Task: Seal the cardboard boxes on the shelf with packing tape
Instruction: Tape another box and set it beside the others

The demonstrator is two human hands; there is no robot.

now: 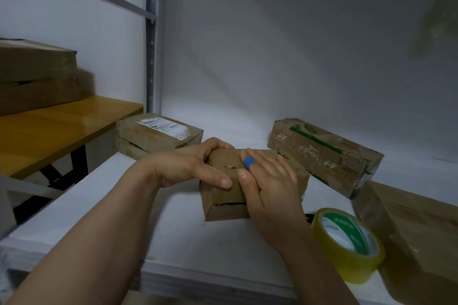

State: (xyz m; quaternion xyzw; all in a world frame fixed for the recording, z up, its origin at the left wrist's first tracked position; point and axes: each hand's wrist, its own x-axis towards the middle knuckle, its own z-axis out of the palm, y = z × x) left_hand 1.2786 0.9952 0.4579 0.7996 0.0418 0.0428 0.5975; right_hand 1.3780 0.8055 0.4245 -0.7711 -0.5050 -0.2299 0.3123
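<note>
Brown cardboard, creased and worn, makes up the small box [223, 208] that lies near the middle of the white shelf [198, 242], close to its front edge. Both hands are on it. The left hand [188, 166] grips its far left corner, fingers curled over the back edge and thumb flat on the top. The right hand [270, 181] lies spread on the top flaps, fingers fairly straight and pressing down, with a blue band [247, 162] round the index finger. The two thumbs nearly meet at the seam.

Just right of the right wrist a roll of yellowish packing tape [357, 265] stands tilted on the shelf. Behind the small box are a box with a white shipping label [153, 141] on the left and a green-printed box [322, 156] on the right. A larger box [416, 230] sits at the right edge. Farther left, a wooden desk [62, 126] carries stacked cartons [37, 77].
</note>
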